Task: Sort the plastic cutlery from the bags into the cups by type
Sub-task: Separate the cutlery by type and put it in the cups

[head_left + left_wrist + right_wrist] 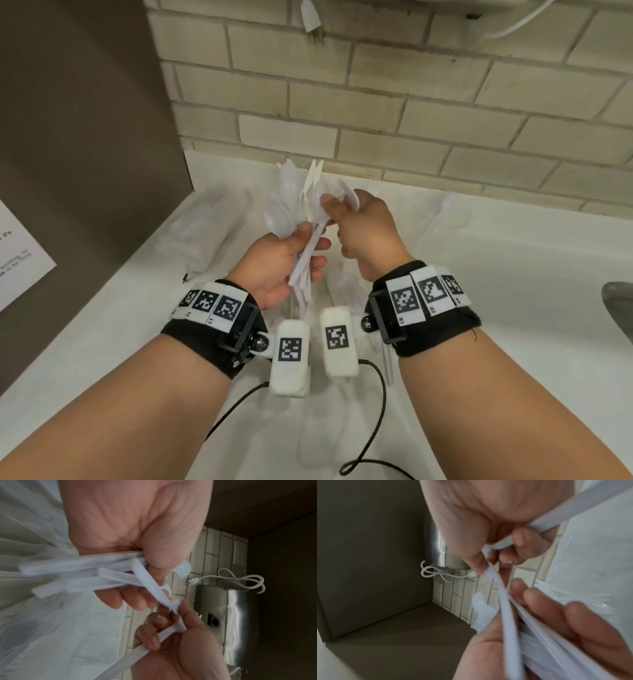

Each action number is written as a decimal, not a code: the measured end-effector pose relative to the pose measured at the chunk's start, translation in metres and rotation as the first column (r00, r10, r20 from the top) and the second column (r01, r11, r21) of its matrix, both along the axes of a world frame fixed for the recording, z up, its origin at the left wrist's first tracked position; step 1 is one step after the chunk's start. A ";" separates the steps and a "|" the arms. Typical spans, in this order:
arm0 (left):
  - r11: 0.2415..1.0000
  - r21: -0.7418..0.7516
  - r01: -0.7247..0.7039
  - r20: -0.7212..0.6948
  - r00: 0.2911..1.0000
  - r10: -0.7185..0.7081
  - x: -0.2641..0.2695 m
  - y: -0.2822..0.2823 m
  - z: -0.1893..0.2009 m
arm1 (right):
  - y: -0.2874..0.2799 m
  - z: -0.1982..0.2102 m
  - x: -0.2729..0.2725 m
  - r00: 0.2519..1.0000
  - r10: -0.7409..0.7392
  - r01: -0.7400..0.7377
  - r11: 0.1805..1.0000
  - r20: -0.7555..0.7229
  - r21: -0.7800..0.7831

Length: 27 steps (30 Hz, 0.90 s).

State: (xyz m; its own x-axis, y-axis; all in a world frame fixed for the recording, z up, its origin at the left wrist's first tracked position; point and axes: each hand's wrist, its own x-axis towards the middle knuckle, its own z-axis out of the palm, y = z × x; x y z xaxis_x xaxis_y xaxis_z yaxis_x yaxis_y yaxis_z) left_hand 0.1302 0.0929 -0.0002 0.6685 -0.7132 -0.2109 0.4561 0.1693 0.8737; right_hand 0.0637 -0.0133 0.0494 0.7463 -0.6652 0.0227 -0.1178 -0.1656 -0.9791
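We saw the left hand (279, 260) raised above the white desk (513, 274), its grip clamped round the handles of a bundle of white plastic cutlery (291, 202) that fanned upward toward the brick wall (411, 102); spoon bowls showed plainly at the top of the bundle. The right hand (363, 233) sat just beside it, its grip pinched on one white piece (142, 654) whose handle ran across the palm in the left wrist view; we could not tell its type. Clear plastic bags (191, 233) lay on the desk to the left and behind the hands, with more pale cutlery blurred beneath the wrists. A white power cord (240, 578) hung by a metal appliance (228, 615) on the wall.
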 end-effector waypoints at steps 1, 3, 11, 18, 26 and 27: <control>1.000 -0.006 -0.019 -0.003 1.000 0.019 0.001 0.000 -0.001 | -0.002 0.001 0.001 0.999 -0.032 0.031 0.999 0.019 0.019; 0.999 0.004 -0.038 0.034 0.999 0.038 0.002 0.000 -0.002 | -0.004 0.003 0.002 0.996 -0.070 0.067 0.996 0.051 0.052; 0.992 0.118 -0.050 0.239 0.971 0.020 0.001 -0.006 -0.002 | 0.005 0.000 0.006 0.984 0.176 -0.179 0.973 -0.037 -0.143; 0.998 0.035 0.055 0.248 0.967 -0.062 -0.001 -0.001 -0.003 | 0.001 -0.005 0.012 0.980 0.176 -0.192 0.952 -0.088 -0.237; 0.985 -0.112 0.130 0.025 0.992 -0.128 0.007 0.002 -0.005 | 0.007 -0.007 0.013 0.996 0.020 -0.001 0.978 0.089 -0.210; 0.987 -0.108 0.121 0.014 0.993 -0.121 0.008 0.002 -0.005 | 0.007 -0.007 0.013 0.993 -0.012 0.035 0.981 0.117 -0.192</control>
